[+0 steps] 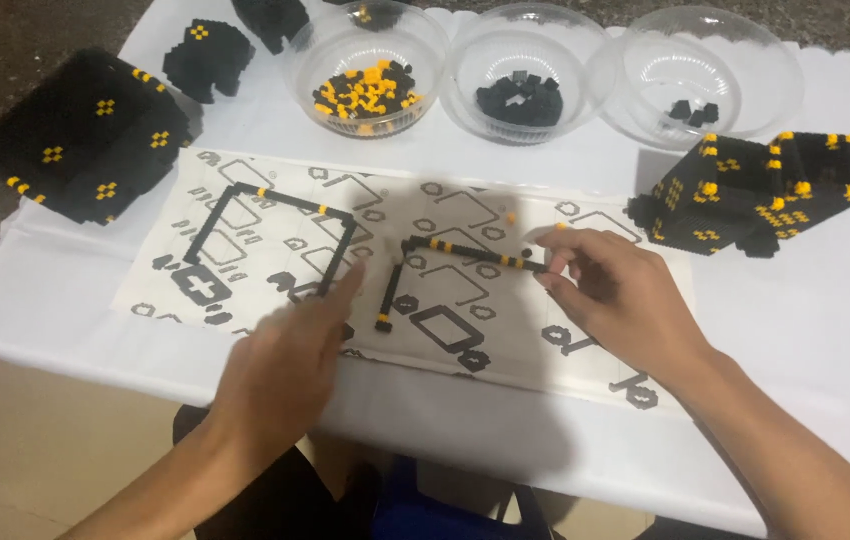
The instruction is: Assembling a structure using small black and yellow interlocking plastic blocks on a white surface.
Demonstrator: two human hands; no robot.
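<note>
Our right hand pinches end of thin black-and-yellow block strip lying on printed paper template; left hand open, empty, blurred — we'd steady strip, press gently.

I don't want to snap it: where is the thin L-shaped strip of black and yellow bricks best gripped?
Probably near the corner of the L-shaped strip, pinching its side faces from above. It lies flat on the instruction sheet, and the right hand already holds its far end.

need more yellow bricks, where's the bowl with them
In the head view, the bowl of yellow and black bricks stands top centre-left, leftmost of three clear bowls, beyond the paper sheet.
</note>
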